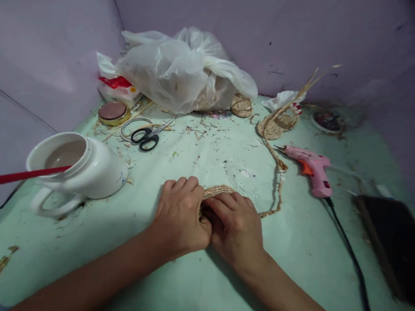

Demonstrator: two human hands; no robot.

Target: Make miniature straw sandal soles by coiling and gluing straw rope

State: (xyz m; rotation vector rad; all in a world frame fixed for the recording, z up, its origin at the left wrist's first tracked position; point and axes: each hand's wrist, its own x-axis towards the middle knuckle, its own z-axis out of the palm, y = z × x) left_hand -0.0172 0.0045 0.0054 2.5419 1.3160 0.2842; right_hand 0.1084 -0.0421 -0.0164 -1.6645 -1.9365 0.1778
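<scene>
Both hands meet over a coiled piece of braided straw (pixel 219 190) just above the table. My left hand (pixel 183 211) is closed around its left side, fingers curled over the far edge. My right hand (pixel 235 224) grips the near right side, with its fingertips bent inward against the coil. Most of the piece is hidden behind my hands. From beside my right hand a braided straw cord (pixel 279 188) runs right, then up to a flat woven straw coil (pixel 276 124) with loose strands at its end.
A pink glue gun (pixel 309 165) with a black cable lies at the right, near a dark flat object (pixel 398 246). Black-handled scissors (pixel 147 138) and a white mug (pixel 83 164) stand left. Plastic bags (pixel 176 72) sit against the wall. Straw scraps litter the green table (pixel 131 284).
</scene>
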